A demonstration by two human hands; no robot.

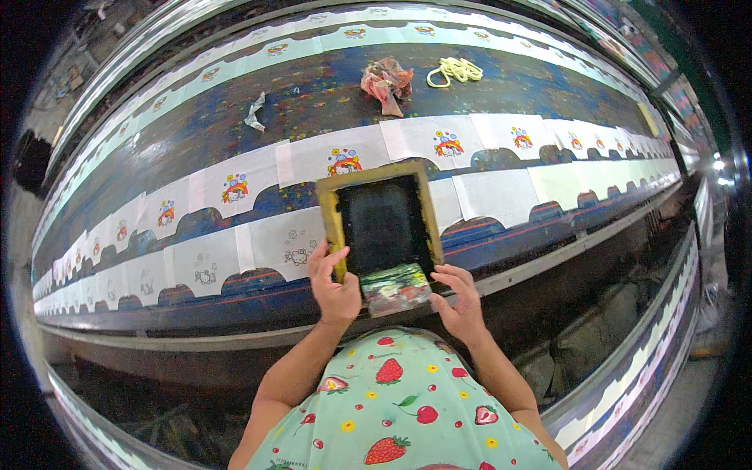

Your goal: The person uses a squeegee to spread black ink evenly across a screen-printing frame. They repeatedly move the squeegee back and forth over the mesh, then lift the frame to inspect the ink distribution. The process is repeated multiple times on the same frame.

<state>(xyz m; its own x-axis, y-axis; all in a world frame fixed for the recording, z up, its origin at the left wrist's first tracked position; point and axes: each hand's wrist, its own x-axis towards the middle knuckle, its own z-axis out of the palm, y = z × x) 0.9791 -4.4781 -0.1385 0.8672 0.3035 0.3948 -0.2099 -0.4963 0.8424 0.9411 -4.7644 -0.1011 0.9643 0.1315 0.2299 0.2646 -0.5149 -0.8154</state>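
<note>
A screen-printing frame [325, 205], with yellow-stained edges and dark ink inside, is tilted up in front of me over the near row of cloth pieces. My left hand [335, 286] grips its lower left side, thumb toward the inside. My right hand [458, 301] has its fingertips and thumb at the lower right corner. Between the hands, a flat paint-smeared piece [397, 290] covers the frame's lower end; whether it is part of the frame I cannot tell. Just left of the frame lies a white cloth piece [270, 235] printed with a grey outline figure.
A long dark, paint-spotted table [313, 94] carries rows of cut white pieces, many with a colourful rainbow print [235, 188]. On it lie a stained crumpled rag [387, 82], a pale yellow cord [456, 72] and a scrap [255, 112]. A metal rail [548, 262] edges the near side.
</note>
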